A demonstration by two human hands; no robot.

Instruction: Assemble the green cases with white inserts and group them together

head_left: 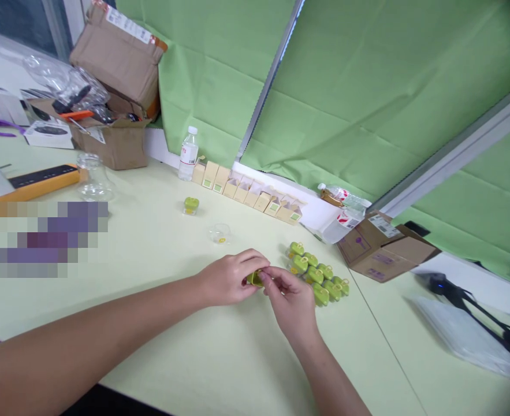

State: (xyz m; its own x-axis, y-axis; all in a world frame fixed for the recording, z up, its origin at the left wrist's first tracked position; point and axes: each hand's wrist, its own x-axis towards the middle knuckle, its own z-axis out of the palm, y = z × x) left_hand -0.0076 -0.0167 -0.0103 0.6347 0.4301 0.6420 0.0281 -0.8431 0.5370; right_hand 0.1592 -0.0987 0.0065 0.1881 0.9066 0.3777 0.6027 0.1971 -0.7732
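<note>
Lid (pixel 255 279), in left hand (pixel 232 279), right hand (pixel 293 296) pinching

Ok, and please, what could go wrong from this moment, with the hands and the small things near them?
The small green piece is gripped by the fingertips of the left hand and right hand, so it might slip out. The green-topped containers stand close together just beside the right hand; a sideways move could knock several. The clear container, beyond the left hand, is see-through and could be overlooked and bumped.
</note>
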